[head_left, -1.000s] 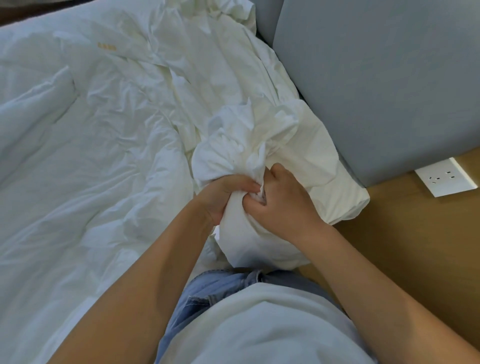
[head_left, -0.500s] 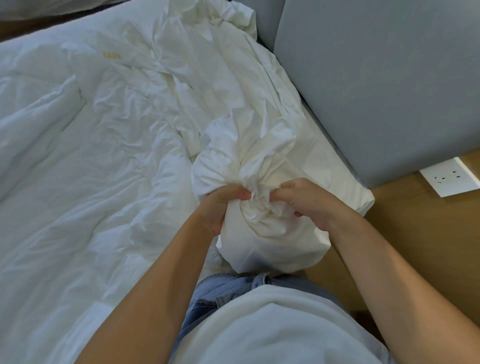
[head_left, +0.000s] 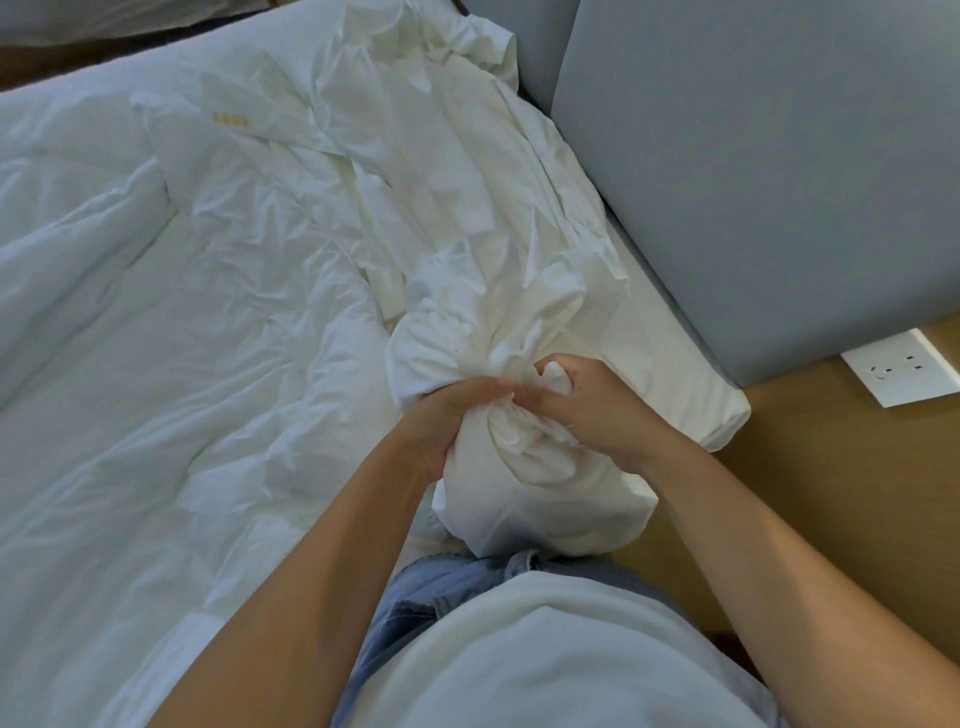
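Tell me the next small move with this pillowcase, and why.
Probably shift both hands up and draw the gathered cloth over the bulge above. The left hand and right hand grip the pillowcase at a tight neck; below it looks filled and smooth, above it lies bunched.

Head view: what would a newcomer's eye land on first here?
The left hand and right hand both grip a bunched white pillowcase at centre, just above the person's waist. A crumpled white duvet fills the left side. A grey padded headboard stands at upper right, with a white wall socket below it on the wood panel.
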